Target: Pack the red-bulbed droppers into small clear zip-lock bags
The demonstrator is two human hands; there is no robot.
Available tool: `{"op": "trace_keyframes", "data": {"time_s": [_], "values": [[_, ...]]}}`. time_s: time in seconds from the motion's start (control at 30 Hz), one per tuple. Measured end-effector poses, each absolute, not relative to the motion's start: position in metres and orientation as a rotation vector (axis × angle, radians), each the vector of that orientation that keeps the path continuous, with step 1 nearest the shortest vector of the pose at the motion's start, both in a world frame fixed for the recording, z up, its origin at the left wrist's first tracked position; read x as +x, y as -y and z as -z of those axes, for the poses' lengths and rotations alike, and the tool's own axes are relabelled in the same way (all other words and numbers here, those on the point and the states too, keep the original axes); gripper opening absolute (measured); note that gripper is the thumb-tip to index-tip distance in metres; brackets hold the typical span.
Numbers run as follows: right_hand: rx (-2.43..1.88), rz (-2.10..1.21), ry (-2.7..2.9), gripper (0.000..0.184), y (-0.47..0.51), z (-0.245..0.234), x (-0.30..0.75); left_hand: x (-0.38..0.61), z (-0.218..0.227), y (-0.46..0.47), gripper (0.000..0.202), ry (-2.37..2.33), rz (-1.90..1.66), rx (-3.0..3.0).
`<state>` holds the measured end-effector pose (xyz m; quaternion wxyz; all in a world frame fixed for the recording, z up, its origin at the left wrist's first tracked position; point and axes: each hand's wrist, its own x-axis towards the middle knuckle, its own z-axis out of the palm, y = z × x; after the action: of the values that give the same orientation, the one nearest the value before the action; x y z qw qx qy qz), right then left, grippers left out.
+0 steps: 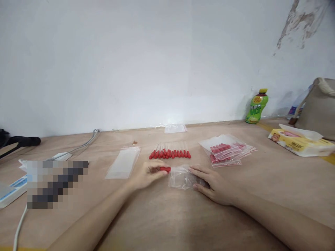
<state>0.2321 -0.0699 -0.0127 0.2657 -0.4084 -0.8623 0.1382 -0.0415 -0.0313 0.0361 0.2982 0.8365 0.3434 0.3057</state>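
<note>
My left hand (150, 173) is closed on a glass dropper's red rubber bulb (165, 169), pinched between thumb and fingers. The bulb is at the left end of a clear zip bag (180, 177); the dropper's thin tube is hard to make out inside the plastic. My right hand (209, 183) grips the bag's right part, thumb on the near side and fingers on the far side. Just beyond, several glass droppers with red bulbs (170, 153) lie in a row, bulbs toward me. To their right is a pile of zip bags (226, 150) holding red-bulbed droppers.
Flat clear bags (123, 162) lie to the left, and another clear bag (175, 128) rests by the wall. A power strip (13, 190) with cables is at far left, near a blurred-out patch. A green drink bottle (257, 107), tissue pack (300, 142) and beige bag (318, 109) stand right.
</note>
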Motion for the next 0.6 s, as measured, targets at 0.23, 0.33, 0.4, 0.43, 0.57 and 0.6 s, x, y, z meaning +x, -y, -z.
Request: {"op": "trace_keyframes", "data": {"time_s": [0.23, 0.33, 0.4, 0.43, 0.57, 0.6], "values": [[-1.110, -0.362, 2.331, 0.050, 0.071, 0.013, 0.233, -0.092, -0.101, 0.008, 0.025, -1.244, -1.273, 2.142], [-1.108, -0.367, 2.328, 0.050, 0.071, 0.014, 0.232, -0.065, -0.090, -0.002, 0.019, -1.361, -1.425, 2.535], [-1.109, -0.371, 2.338, 0.050, 0.070, 0.014, 0.232, -0.037, -0.075, -0.009, 0.018, -1.390, -1.145, 2.920], [-1.111, -0.373, 2.342, 0.051, 0.070, 0.014, 0.232, -0.022, -0.067, -0.013, 0.020, -1.444, -0.889, 3.079], [-1.112, -0.375, 2.351, 0.051, 0.069, 0.013, 0.232, 0.020, -0.047, -0.021, 0.025, -1.429, -0.334, 3.255], [-1.107, -0.375, 2.356, 0.051, 0.070, 0.012, 0.232, 0.025, -0.044, -0.022, 0.023, -1.413, -0.315, 3.253]]}}
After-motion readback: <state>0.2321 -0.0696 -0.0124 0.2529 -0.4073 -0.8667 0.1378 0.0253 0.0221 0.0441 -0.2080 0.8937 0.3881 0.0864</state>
